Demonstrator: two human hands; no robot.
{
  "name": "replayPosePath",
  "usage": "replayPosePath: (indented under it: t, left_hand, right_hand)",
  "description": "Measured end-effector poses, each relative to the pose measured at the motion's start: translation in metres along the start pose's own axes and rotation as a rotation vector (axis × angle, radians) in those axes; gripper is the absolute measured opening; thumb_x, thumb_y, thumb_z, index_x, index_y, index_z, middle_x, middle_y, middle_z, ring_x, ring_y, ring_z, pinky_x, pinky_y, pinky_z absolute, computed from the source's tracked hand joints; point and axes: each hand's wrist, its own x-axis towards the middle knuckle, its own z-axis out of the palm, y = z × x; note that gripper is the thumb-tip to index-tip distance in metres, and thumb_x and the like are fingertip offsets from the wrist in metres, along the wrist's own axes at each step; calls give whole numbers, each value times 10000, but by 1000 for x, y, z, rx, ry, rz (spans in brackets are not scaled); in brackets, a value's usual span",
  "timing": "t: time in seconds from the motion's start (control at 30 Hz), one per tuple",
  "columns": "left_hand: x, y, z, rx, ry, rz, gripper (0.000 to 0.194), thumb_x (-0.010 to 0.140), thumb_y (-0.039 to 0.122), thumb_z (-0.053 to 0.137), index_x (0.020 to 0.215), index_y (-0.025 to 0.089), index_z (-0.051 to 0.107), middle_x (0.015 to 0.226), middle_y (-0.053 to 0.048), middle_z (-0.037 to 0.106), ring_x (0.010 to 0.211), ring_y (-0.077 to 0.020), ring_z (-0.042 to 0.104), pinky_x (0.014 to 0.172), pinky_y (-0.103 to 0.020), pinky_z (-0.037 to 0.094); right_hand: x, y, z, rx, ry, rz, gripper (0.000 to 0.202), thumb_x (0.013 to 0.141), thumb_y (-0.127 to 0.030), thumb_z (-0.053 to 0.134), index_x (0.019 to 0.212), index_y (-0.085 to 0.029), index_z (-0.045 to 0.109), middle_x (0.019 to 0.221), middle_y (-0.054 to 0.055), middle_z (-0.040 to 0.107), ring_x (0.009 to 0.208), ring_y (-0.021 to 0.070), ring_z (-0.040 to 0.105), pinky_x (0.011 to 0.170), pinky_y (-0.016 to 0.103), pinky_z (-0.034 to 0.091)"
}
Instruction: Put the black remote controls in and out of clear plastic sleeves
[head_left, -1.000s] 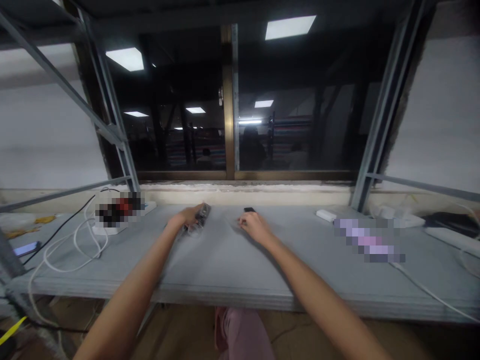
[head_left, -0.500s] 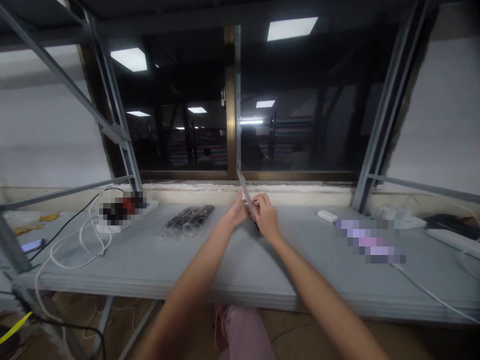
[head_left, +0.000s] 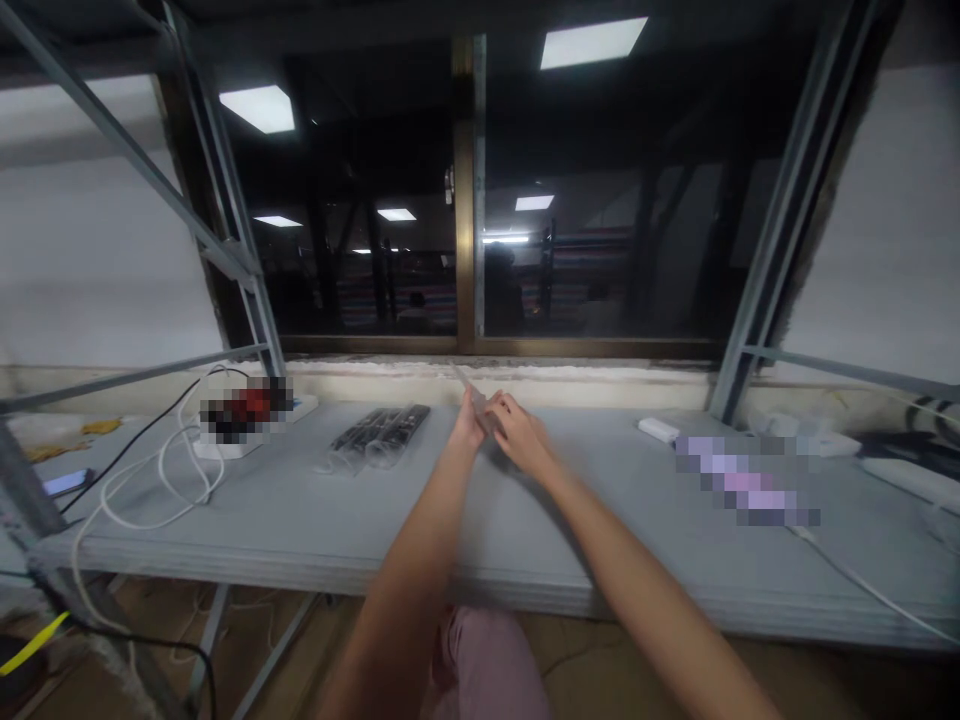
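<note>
Above the grey table, a thin, flat, greyish piece (head_left: 481, 405) is held between my two hands, tilted with its upper tip toward the window. My left hand (head_left: 469, 424) grips it from the left side, thumb up. My right hand (head_left: 520, 433) is closed on it from the right, with bent fingers pressing its face. Blur and the fingers hide most of it, so I cannot tell its kind. To the left, dark items in clear plastic bags (head_left: 381, 436) lie on the table.
The grey tabletop (head_left: 330, 520) runs below a dark window. At left stand a white power strip (head_left: 225, 447) with looped white cables (head_left: 161, 520) and a phone (head_left: 67, 483). A white adapter (head_left: 658, 431) lies at right beside a blurred-out purple object (head_left: 739, 482). Metal posts flank both sides.
The flat piece has tilted further to the left and lower, and the right hand has shifted slightly left with it. Both hands stay on it. The view has moved slightly.
</note>
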Motion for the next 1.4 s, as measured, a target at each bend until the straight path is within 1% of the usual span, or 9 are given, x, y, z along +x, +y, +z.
replayPosePath:
  t: [0.1, 0.2, 0.37, 0.6, 0.77, 0.9, 1.0, 1.23, 1.4]
  left_hand:
    - [-1, 9, -12, -158, 89, 44, 391, 921, 510, 360, 940, 170, 552, 791, -65, 656, 637, -150, 620, 627, -268, 507]
    - [-2, 15, -25, -268, 175, 101, 352, 915, 516, 373, 921, 198, 524, 812, -55, 639, 671, -140, 617, 651, -260, 501]
    - [-1, 16, -38, -286, 253, 93, 443, 894, 589, 345, 963, 198, 543, 815, -63, 631, 684, -151, 610, 634, -261, 498]
    - [0, 16, -40, -267, 195, 74, 431, 923, 508, 339, 943, 144, 569, 759, -75, 618, 615, -144, 584, 559, -246, 478]
    - [-1, 16, -42, -304, 172, 86, 468, 917, 544, 280, 907, 163, 552, 791, -81, 614, 610, -148, 578, 529, -248, 468]
    - [-1, 16, -40, -328, 202, 97, 487, 921, 560, 244, 933, 168, 533, 820, -80, 612, 620, -149, 570, 538, -251, 467]
    - [-2, 17, -37, -328, 214, 126, 504, 926, 567, 222, 930, 164, 525, 824, -85, 609, 635, -147, 562, 552, -248, 475]
    - [-2, 20, -36, -355, 228, 185, 574, 904, 617, 213, 1009, 152, 533, 815, -79, 605, 663, -149, 554, 558, -238, 498]
    - [0, 23, -40, -411, 267, 268, 541, 892, 622, 268, 1033, 172, 533, 843, -70, 577, 687, -137, 570, 577, -214, 493]
  right_hand:
    - [-1, 4, 2, 13, -42, 17, 432, 852, -200, 494, 1281, -202, 442, 1300, 105, 476, 1152, 218, 486, 916, 340, 397]
    - [-4, 15, 9, -106, -146, 226, 477, 891, -267, 471, 1348, -162, 383, 1404, 159, 399, 1263, 281, 387, 996, 465, 311]
    - [-10, 27, 14, -99, -431, 545, 416, 924, -282, 436, 1309, -126, 441, 1225, 198, 558, 1176, 315, 475, 955, 461, 332]
    - [-12, 31, 14, 22, -384, 632, 420, 863, -197, 515, 1256, -59, 462, 1267, 267, 474, 1201, 357, 445, 939, 446, 372]
    - [-5, 35, 13, 266, -347, 693, 281, 918, -300, 453, 1120, -123, 536, 1070, 195, 618, 993, 269, 603, 827, 373, 461]
    - [7, 34, 8, 708, -315, 676, 413, 983, -403, 208, 1027, -169, 546, 865, 101, 670, 621, 144, 623, 556, 249, 493]
    - [11, 29, 0, 1176, -210, 643, 449, 964, -477, 235, 1085, -163, 533, 866, 97, 669, 541, 134, 585, 478, 239, 465]
    - [7, 25, -27, 242, 30, 417, 451, 809, -307, 624, 1255, -322, 563, 1133, 57, 636, 1005, 232, 595, 847, 325, 442]
    - [4, 42, -58, 611, -244, 385, 420, 813, -359, 603, 1214, -237, 623, 930, 42, 697, 706, 134, 576, 623, 235, 439]
